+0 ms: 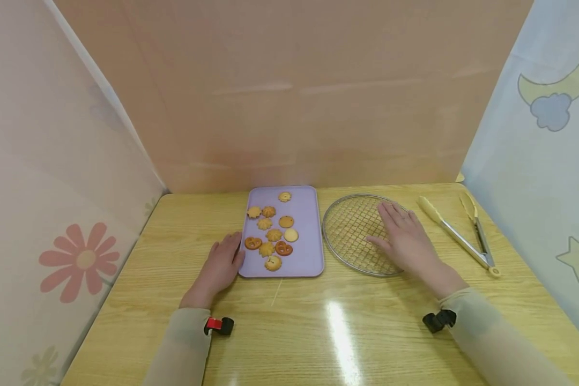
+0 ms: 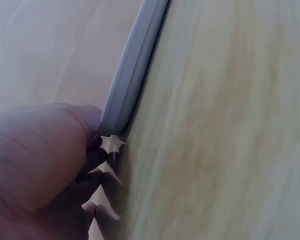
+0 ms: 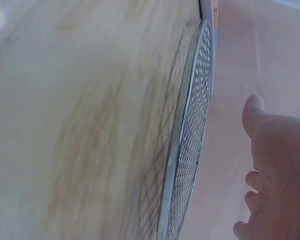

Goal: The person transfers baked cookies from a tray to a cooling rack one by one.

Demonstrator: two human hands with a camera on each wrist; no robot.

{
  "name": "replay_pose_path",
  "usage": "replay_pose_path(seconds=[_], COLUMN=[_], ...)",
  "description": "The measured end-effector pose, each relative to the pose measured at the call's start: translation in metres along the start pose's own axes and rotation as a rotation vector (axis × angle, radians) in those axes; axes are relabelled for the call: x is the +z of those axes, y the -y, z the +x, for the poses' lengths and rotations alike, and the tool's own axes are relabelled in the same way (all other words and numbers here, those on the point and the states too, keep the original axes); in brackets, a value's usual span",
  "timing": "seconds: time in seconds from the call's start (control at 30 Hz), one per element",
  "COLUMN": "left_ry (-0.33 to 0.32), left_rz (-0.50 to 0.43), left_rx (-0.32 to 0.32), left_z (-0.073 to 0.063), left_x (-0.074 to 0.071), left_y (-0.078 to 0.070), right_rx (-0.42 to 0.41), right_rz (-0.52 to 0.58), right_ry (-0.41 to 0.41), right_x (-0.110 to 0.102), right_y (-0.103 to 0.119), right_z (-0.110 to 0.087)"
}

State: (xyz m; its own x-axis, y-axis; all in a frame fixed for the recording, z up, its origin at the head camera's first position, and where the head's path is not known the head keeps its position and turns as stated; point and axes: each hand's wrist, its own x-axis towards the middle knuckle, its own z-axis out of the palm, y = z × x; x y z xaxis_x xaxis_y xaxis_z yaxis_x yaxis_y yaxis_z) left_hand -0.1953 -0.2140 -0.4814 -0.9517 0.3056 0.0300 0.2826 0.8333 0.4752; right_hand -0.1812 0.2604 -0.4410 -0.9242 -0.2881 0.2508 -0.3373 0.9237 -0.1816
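A lilac rectangular tray (image 1: pixel 306 214) lies on the table with several cookies (image 1: pixel 274 235) and two pretzel-shaped cookies (image 1: pixel 283 248) on it. My left hand (image 1: pixel 222 262) rests beside the tray's left edge. In the left wrist view its thumb is right at the corner of the tray (image 2: pixel 132 75), and the fingertips reach down to the tabletop. A round wire mesh rack (image 1: pixel 349 228) lies to the right of the tray. Over its right half is my right hand (image 1: pixel 407 238), fingers extended and thumb apart. The right wrist view shows this hand (image 3: pixel 285 165) raised above the rack (image 3: pixel 187 140), holding nothing.
Metal tongs (image 1: pixel 463 242) with pale yellow tips lie spread at the right, their hinge end toward me. The wooden table (image 1: pixel 280 332) is bounded by a brown backdrop (image 1: pixel 289 107) behind and patterned curtains (image 1: pixel 84 257) at both sides.
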Motion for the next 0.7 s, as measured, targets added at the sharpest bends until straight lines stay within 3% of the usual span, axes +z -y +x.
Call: replay_pose_path(seconds=[0.37,0.7], left_ry=[-0.020,-0.050], left_rz=[0.006,0.007], left_rx=[-0.009,-0.009], left_z=[0.002,0.002], left_x=[0.004,0.005], left_y=[0.001,0.003], right_rx=[0.078,0.188], right_rz=[-0.022,0.009], right_ry=[-0.021,0.019], right_x=[-0.006,-0.014], right_y=[-0.037,-0.068], right_z=[-0.011,-0.021])
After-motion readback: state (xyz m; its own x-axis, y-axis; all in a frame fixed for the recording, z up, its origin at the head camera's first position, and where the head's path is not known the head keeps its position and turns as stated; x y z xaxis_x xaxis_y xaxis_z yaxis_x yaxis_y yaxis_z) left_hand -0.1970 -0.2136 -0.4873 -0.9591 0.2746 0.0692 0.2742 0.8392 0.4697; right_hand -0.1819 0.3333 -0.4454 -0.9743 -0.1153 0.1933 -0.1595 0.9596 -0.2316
